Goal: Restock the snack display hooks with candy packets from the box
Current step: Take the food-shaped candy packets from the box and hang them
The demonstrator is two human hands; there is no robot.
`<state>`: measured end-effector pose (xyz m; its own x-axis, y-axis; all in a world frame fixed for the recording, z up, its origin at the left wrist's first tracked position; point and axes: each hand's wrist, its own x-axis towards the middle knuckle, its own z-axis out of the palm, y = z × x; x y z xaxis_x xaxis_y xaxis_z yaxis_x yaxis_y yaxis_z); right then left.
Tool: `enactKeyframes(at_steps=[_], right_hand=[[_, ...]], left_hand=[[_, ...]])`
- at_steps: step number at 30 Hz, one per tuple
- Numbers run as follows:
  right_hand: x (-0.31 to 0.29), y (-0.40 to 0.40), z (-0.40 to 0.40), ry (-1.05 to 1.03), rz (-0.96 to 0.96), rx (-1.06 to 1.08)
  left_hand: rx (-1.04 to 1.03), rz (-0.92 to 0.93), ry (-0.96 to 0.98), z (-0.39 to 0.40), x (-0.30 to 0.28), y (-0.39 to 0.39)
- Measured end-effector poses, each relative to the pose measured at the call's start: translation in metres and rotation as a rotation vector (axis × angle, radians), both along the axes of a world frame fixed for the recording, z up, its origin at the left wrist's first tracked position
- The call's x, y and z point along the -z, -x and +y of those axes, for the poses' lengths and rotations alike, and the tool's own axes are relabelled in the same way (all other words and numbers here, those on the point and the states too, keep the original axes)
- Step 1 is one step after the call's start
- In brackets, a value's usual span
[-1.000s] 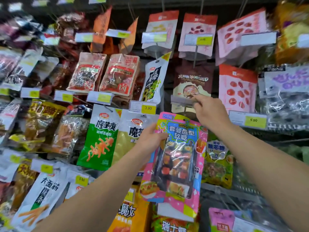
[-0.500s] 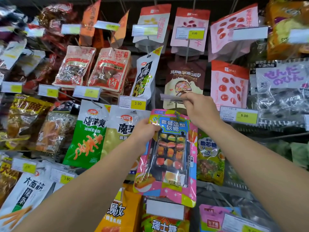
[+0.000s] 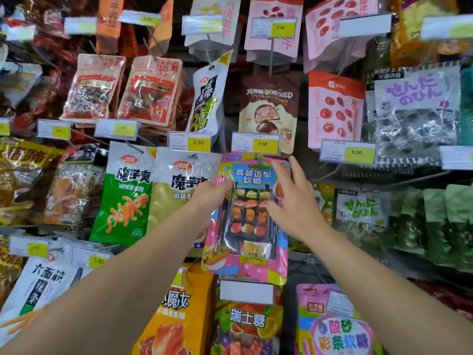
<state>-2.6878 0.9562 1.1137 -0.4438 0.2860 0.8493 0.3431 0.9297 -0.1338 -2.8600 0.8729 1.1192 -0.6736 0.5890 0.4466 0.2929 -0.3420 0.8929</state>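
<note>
A pink and blue candy packet [image 3: 249, 234] with sushi-shaped sweets hangs below a price tag marked 5.00 [image 3: 256, 143], its top edge tucked under that tag. My left hand [image 3: 213, 194] grips the packet's left edge near the top. My right hand [image 3: 291, 203] lies flat on the packet's right side with the fingers spread. The hook itself is hidden behind the tag and the packet. The box is out of view.
Snack bags crowd the hooks all round: a green bag [image 3: 122, 196] and a cream bag [image 3: 179, 190] at the left, a brown chocolate pouch [image 3: 268, 108] above, green packets [image 3: 361, 213] at the right, an orange bag [image 3: 176, 316] and a fruit-candy bag [image 3: 247, 326] below.
My right hand let go of the price tag, which dropped flat, and came down onto the packet's front. The packet rose until its top sits under the tag. The view moved closer.
</note>
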Motion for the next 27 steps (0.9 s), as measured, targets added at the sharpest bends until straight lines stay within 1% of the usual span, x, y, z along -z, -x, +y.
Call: enactKeyframes(at_steps=[3,5,6,8,9,11,13,15,17,21,25,27], right_hand=[[0.022,-0.003,0.008,0.317,-0.029,-0.093],[0.035,-0.004,0.01,0.429,-0.067,-0.198],[0.041,-0.005,0.011,0.438,-0.079,-0.219],[0.047,-0.007,0.01,0.447,-0.059,-0.201],[0.047,-0.007,0.01,0.444,-0.048,-0.169],[0.046,-0.004,0.009,0.382,-0.059,-0.053],[0.044,0.0,0.009,0.318,-0.066,0.06],[0.044,0.004,0.012,0.292,-0.056,0.147],[0.045,0.009,0.012,0.294,-0.073,0.222],[0.048,0.015,0.001,0.404,-0.16,0.234],[0.049,0.011,-0.017,0.434,-0.201,0.225],[0.048,0.007,-0.029,0.432,-0.215,0.228]], left_hand=[[0.03,-0.037,-0.018,-0.008,0.01,-0.002],[0.027,-0.029,-0.033,-0.01,0.017,0.0],[-0.028,0.025,-0.049,-0.012,0.021,-0.001],[-0.226,0.211,-0.062,-0.018,0.032,-0.003],[-0.324,0.316,-0.055,-0.02,0.038,-0.005],[-0.404,0.477,-0.003,-0.027,0.05,-0.006],[-0.387,0.58,0.144,-0.03,0.057,-0.005],[-0.294,0.598,0.308,-0.027,0.058,-0.001],[-0.178,0.587,0.407,-0.024,0.059,0.0],[-0.062,0.563,0.484,-0.03,0.059,0.001],[-0.043,0.553,0.463,-0.041,0.059,0.005],[-0.058,0.591,0.454,-0.05,0.061,0.006]])
